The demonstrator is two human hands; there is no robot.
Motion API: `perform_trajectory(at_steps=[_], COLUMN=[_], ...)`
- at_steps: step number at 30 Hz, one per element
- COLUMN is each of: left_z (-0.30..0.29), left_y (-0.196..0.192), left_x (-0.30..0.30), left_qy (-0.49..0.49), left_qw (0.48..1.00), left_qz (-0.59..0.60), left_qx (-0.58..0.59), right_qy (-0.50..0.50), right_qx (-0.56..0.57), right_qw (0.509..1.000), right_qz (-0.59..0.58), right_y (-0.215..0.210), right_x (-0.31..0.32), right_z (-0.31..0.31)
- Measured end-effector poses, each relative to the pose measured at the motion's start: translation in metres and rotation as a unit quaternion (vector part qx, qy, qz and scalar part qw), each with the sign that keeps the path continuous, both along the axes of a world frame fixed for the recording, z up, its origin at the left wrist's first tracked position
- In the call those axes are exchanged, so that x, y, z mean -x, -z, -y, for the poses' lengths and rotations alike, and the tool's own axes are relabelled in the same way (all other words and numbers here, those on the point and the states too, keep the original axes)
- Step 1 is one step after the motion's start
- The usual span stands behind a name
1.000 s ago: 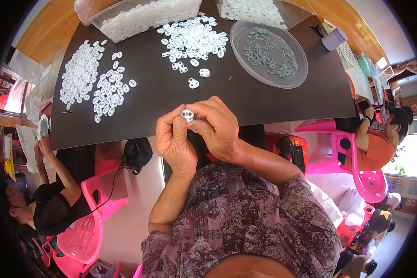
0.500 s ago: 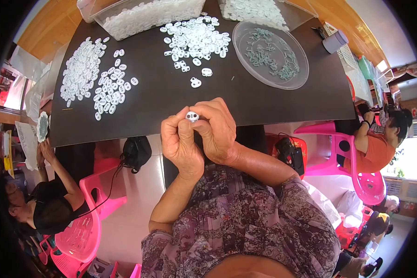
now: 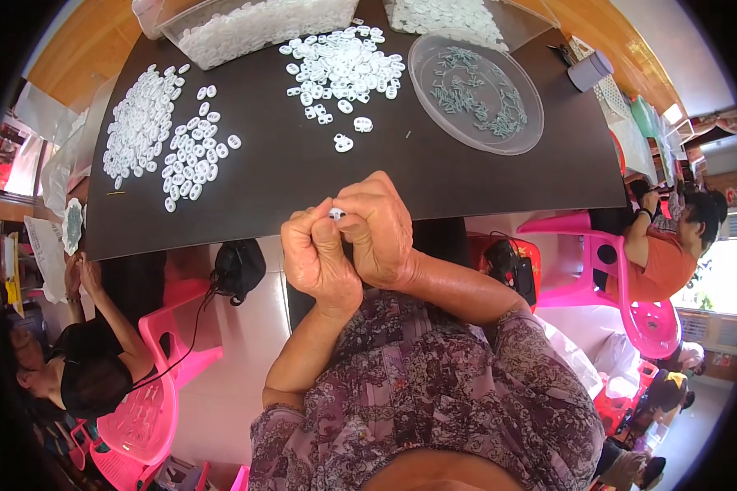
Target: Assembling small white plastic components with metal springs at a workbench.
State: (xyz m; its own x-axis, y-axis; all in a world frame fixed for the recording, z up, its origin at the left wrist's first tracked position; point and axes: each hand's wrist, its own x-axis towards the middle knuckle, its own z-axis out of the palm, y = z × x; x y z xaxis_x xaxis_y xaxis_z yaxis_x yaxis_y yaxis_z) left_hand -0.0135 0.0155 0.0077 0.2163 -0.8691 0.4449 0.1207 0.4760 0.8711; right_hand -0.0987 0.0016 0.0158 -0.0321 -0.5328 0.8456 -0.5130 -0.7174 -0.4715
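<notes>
Between my fingertips, just over the table's near edge, is a small white plastic piece with dark openings. My left hand pinches it from one side with thumb and fingers. My right hand grips it from the other, so most of it is covered. Two loose white plastic pieces, one rounded with a notched top and one wider, lie beyond my hands. Behind them spreads a heap of similar white pieces.
Left on the dark table are a large pile and a smaller group of white oval pieces. A round clear tray of grey-green pins stands right. Full clear bins line the back. People sit on pink chairs at both sides.
The white piece has tilted between my fingers, and less of its face shows. My fingertips have closed in around it. The table's things appear shifted slightly left and up.
</notes>
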Motion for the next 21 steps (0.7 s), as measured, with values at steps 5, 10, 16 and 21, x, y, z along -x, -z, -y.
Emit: perform_trajectory(at_steps=[5,10,16,21], left_z=[0.002,0.009,0.006,0.012], left_y=[-0.003,0.003,-0.010,-0.007], left_x=[0.002,0.005,-0.001,0.000], left_qy=[0.015,-0.008,0.094,0.144], left_qw=[0.999,1.000,0.992,0.981], left_qz=[-0.004,-0.004,-0.002,0.019], left_qx=[-0.030,-0.011,-0.081,-0.128], right_qy=[-0.002,0.018,0.039,0.061], right_qx=[-0.020,-0.037,-0.073,-0.125], right_qw=[1.000,0.999,0.997,0.990], right_qz=[0.013,0.007,-0.003,-0.010], right_y=[-0.001,-0.006,-0.012,-0.019], right_x=[0.006,0.009,0.026,0.048], right_z=[0.001,-0.002,-0.004,-0.005])
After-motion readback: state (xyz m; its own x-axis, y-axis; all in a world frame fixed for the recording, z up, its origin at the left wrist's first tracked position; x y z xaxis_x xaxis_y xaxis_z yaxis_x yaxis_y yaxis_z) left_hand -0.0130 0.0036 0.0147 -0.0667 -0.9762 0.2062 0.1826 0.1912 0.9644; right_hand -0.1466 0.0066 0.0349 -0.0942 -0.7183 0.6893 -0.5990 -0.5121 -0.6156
